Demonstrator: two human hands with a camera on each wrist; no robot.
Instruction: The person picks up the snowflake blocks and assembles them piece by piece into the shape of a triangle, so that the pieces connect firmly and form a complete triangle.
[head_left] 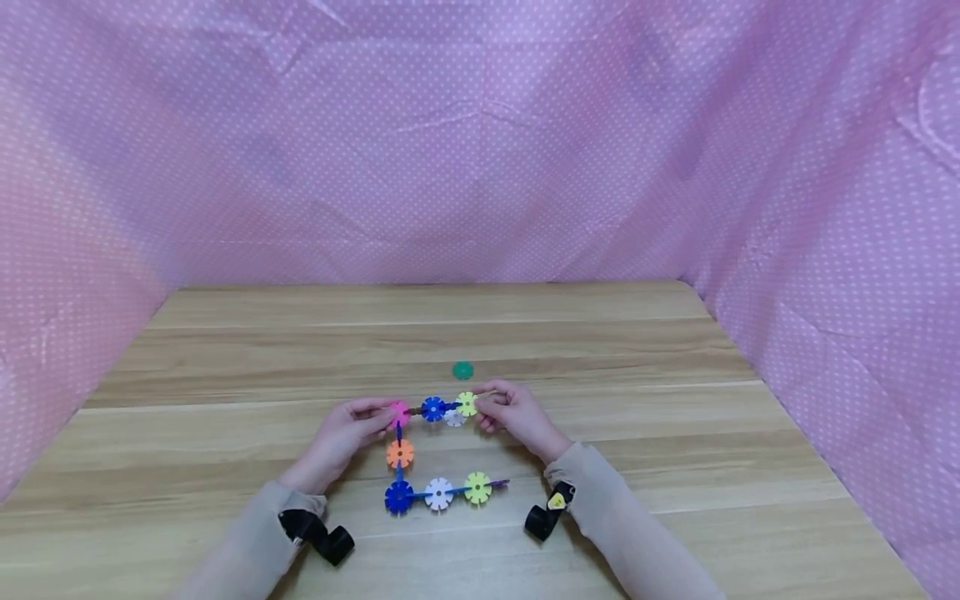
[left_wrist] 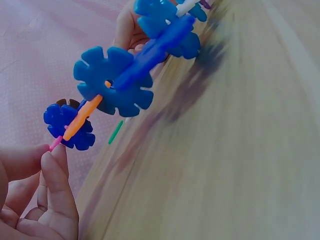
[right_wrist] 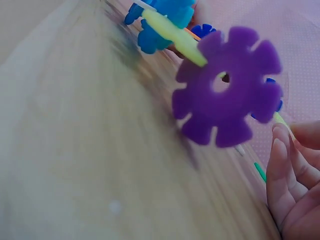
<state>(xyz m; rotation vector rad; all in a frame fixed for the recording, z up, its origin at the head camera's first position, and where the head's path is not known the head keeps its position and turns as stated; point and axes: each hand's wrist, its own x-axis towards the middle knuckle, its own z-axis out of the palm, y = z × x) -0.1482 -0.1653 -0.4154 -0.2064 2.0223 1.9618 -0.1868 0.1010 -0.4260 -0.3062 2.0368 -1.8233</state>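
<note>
A C-shaped chain of notched plastic snowflake discs is held off the tabletop between both hands. My left hand [head_left: 341, 437] pinches the pink disc [head_left: 400, 414] at the far left corner between thumb and fingertips. At the chain's far right end, a yellow-green disc [head_left: 467, 404] is pinched by my right hand [head_left: 517, 417]. Between them sits a blue disc [head_left: 432, 409]. Down the left side come an orange disc [head_left: 400, 454] and a dark blue disc [head_left: 399, 497]. The near row has a white disc [head_left: 438, 494], another yellow-green disc [head_left: 477, 488] and a purple disc [right_wrist: 235, 87] on edge.
A loose green disc [head_left: 462, 370] lies flat on the wooden table [head_left: 247, 350] beyond the chain. Another white disc [head_left: 454, 418] shows below the far row, apparently on the tabletop. Pink dotted cloth [head_left: 480, 167] hangs around the back and sides.
</note>
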